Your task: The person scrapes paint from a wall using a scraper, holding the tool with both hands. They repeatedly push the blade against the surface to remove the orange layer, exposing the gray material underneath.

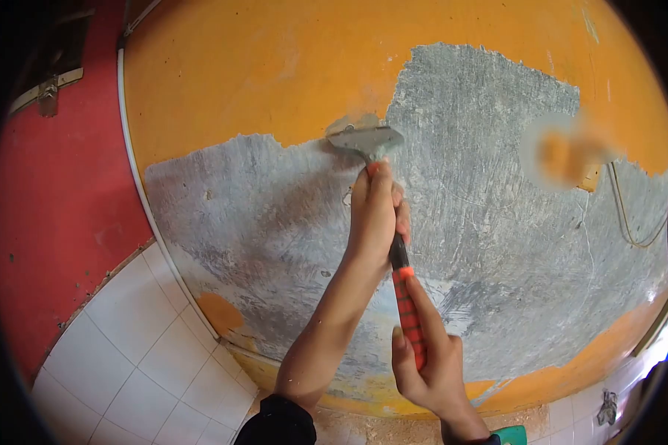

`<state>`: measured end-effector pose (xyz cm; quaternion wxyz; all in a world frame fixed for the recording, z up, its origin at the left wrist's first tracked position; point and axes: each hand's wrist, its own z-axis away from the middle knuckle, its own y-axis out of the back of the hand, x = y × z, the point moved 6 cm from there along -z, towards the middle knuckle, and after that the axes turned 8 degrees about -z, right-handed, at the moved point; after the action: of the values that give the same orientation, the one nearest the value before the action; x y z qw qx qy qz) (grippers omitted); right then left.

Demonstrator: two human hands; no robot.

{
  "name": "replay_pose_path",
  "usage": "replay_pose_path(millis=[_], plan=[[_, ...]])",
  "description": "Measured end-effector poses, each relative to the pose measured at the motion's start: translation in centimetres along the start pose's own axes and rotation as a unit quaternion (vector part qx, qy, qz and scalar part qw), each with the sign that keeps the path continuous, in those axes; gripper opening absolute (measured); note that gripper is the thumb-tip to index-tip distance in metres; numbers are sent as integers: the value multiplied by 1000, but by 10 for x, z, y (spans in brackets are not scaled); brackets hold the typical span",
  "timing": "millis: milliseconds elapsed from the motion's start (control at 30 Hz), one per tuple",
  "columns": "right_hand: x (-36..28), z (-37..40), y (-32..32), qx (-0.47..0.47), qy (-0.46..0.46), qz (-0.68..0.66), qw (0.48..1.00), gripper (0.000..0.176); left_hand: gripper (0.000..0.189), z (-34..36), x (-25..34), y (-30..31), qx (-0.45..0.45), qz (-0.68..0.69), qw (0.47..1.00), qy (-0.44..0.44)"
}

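A long-handled scraper (409, 315) with a wide metal blade and a red-and-black grip reaches up the wall. Its blade (365, 139) meets the lower edge of the orange paint (275, 81), beside bare grey plaster (490, 200). Closed round the upper shaft, just below the blade, is my left hand (378, 204). Lower down, my right hand (434, 363) holds the red grip, with the thumb on one side and fingers on the other. The paint edge is ragged, and a small chipped patch shows above the blade.
A white pipe (130, 141) runs down the left, beside a red surface (74, 215) and white tiles (137, 334). On the right, a thin cable (624, 222) hangs on the wall. A grey crumpled item (607, 408) lies lower right. Part of the right is blurred.
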<state>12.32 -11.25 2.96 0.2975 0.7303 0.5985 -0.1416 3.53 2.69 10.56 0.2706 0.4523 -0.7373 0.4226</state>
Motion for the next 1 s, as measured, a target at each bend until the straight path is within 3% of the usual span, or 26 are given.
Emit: replay_pose_path(millis=[100, 200, 300, 367, 500, 567, 633, 700, 767, 900, 1000], plan=[[-2, -11, 1, 6, -11, -33, 999, 62, 20, -18, 14, 3, -7, 16, 1000, -26], [-7, -4, 0, 1, -18, -48, 999, 62, 20, 1, 2, 2, -2, -2, 1000, 2], [-7, -4, -1, 6, 15, -6, 1000, 62, 21, -8, 3, 4, -11, -11, 1000, -3], [-5, -18, -4, -14, -26, -14, 999, 62, 23, -24, 21, 4, -10, 5, 999, -53], [-14, -7, 1, 19, 30, -45, 998, 62, 16, 0, 2, -2, -23, -9, 1000, 2], [-5, -10, -2, 0, -38, -28, 999, 56, 18, -9, 10, -2, -14, -22, 1000, 12], [-5, -17, -3, -11, -75, -54, 996, 56, 18, -27, 24, 0, -20, -13, 999, -47], [-15, -17, -2, 11, 2, -56, 998, 62, 17, -18, 21, -1, -21, -8, 999, -35], [-11, -8, -1, 18, 10, -45, 999, 62, 15, -5, 7, -4, -15, -24, 1000, 11], [-12, -25, -1, -5, -20, -33, 999, 62, 21, -32, 32, -5, -22, -10, 998, -64], [-18, -12, 2, 30, 23, -68, 997, 63, 19, -14, 15, -9, -34, -15, 999, -31]])
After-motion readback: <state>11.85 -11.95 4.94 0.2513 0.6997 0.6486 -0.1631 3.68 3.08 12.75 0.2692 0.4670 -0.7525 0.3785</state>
